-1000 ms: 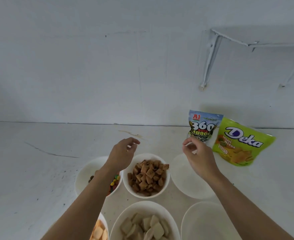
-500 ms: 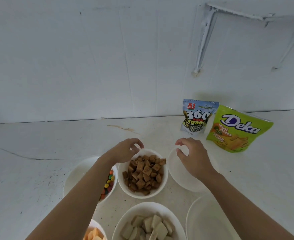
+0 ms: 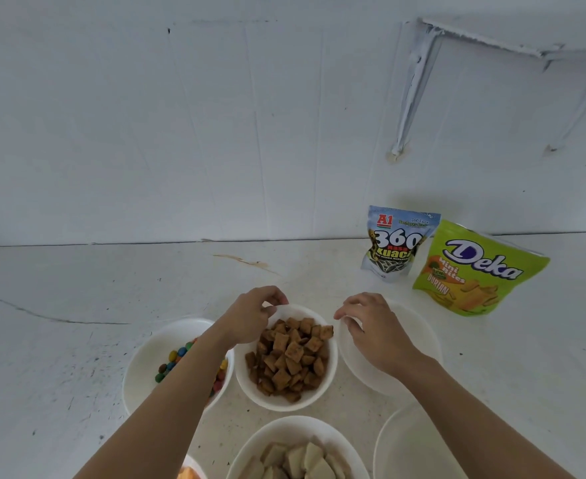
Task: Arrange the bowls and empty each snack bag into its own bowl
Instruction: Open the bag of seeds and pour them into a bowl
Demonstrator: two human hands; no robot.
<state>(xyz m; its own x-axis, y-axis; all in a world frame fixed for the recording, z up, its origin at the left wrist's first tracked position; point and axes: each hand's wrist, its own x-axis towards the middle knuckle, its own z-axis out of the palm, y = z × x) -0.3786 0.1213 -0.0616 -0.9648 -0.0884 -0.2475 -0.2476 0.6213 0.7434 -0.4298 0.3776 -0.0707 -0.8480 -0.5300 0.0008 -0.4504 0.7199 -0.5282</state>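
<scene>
On the white worktop (image 3: pixel 77 288), the left hand (image 3: pixel 253 316) curls its fingers over the far rim of the brown-snack bowl (image 3: pixel 284 405), which is full of brown squares. The right hand (image 3: pixel 371 331) pinches the left rim of the empty bowl (image 3: pixel 419 337) just beside it. Left of these stands the candy bowl (image 3: pixel 139 357), holding coloured sweets. At the near edge are a bowl of pale pieces (image 3: pixel 284 421) and a second empty bowl (image 3: pixel 419 444). The Kuaci bag (image 3: pixel 393 247) and Deka bag (image 3: pixel 474 271) stand at the back edge, right.
</scene>
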